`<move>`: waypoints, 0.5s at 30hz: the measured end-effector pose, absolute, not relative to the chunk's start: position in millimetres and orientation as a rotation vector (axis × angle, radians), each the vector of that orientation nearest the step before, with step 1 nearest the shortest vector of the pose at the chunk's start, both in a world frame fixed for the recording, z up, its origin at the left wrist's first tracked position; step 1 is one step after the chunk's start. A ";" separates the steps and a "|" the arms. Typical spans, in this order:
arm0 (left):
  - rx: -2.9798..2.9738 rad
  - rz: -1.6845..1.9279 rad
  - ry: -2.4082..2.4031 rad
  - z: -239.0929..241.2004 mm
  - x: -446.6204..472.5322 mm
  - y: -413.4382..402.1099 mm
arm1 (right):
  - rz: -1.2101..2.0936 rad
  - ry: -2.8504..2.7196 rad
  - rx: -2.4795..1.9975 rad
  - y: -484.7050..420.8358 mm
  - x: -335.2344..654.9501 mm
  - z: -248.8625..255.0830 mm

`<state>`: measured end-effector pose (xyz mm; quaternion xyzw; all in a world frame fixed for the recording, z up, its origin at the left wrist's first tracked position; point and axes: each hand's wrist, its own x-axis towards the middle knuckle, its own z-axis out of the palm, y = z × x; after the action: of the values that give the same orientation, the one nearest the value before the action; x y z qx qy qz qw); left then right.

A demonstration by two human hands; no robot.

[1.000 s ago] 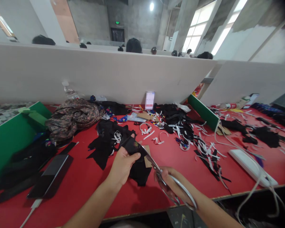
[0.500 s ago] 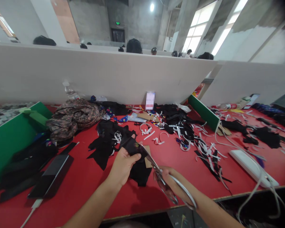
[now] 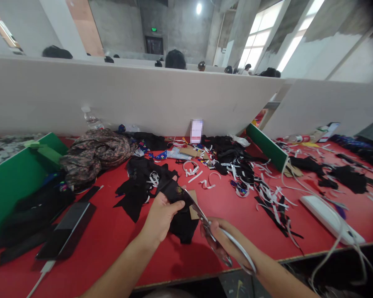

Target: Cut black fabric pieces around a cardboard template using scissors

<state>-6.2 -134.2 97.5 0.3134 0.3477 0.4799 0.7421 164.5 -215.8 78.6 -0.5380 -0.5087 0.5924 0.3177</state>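
My left hand (image 3: pixel 160 219) pinches a piece of black cloth (image 3: pixel 177 209) with a small coloured emblem, held just above the red table (image 3: pixel 118 244). My right hand (image 3: pixel 228 244) is wrapped round the handles of large metal scissors (image 3: pixel 209 227). The blades point up and left and lie against the cloth's right edge, beside a small brown card tag (image 3: pixel 193 207). More black cloth hangs below my left thumb.
Black cloth scraps (image 3: pixel 139 182) and white strips (image 3: pixel 267 194) litter the table. A patterned fabric heap (image 3: pixel 95 155) and a water bottle (image 3: pixel 91 120) sit back left. A dark tablet (image 3: pixel 66 231) lies left, a white power strip (image 3: pixel 329 217) right. Green dividers (image 3: pixel 265 145) bound the bay.
Hardly any: the scissors and my right hand have crept slightly left along the cloth. My left hand keeps its hold.
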 end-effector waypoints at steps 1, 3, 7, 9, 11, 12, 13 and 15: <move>0.687 1.051 0.765 97.4 -6.1 -134.2 | 1.575 -1.324 -1.411 -215.7 164.3 79.1; 0.691 1.050 0.771 97.2 -5.9 -134.2 | 1.619 -1.290 -1.387 -215.4 163.6 80.7; 0.698 1.046 0.781 96.9 -5.8 -134.6 | 1.633 -1.256 -1.370 -215.5 161.8 83.3; 0.696 1.039 0.784 96.9 -5.9 -134.7 | 1.615 -1.264 -1.384 -216.0 161.7 82.9; 0.691 1.036 0.785 97.1 -5.9 -134.7 | 1.620 -1.258 -1.388 -216.7 162.3 81.4; 0.689 1.034 0.786 97.3 -5.9 -134.6 | 1.631 -1.249 -1.384 -217.0 162.8 80.6; 0.689 1.032 0.786 97.6 -5.9 -134.5 | 1.645 -1.238 -1.380 -217.2 163.2 79.7; 0.689 1.030 0.785 98.4 -5.9 -134.3 | 1.670 -1.224 -1.368 -217.5 163.8 78.6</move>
<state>-5.9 -134.3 98.4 0.3145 0.3583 0.4701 0.7427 163.8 -217.5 78.6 -0.5216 -0.4667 0.6365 0.3239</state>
